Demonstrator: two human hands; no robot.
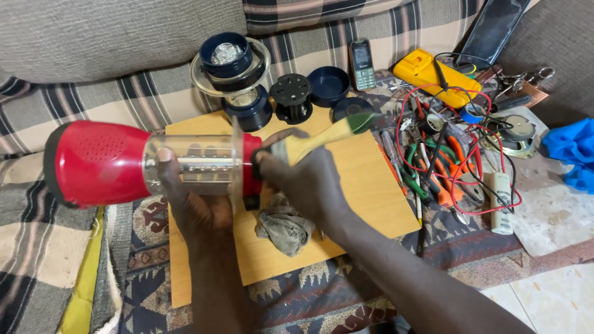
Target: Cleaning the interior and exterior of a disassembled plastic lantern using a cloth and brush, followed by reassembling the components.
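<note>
My left hand (pixel 189 201) grips a red lantern (pixel 105 162) around its clear cylindrical middle, holding it sideways over a wooden board (pixel 365 185). My right hand (pixel 306 179) holds a paintbrush (pixel 328 137) with a yellow handle and green tip, its bristles pressed against the lantern's red right end. A crumpled grey rag (pixel 284 227) lies on the board just below both hands.
Dark blue lantern parts (pixel 238 68) and a black round part (pixel 291 98) sit at the board's far edge. To the right lie a small mobile phone (pixel 362 64), a yellow multimeter (pixel 433 75) with red and black leads, pliers and screwdrivers (pixel 436 170), a speaker (pixel 516 133) and blue cloth (pixel 572 151).
</note>
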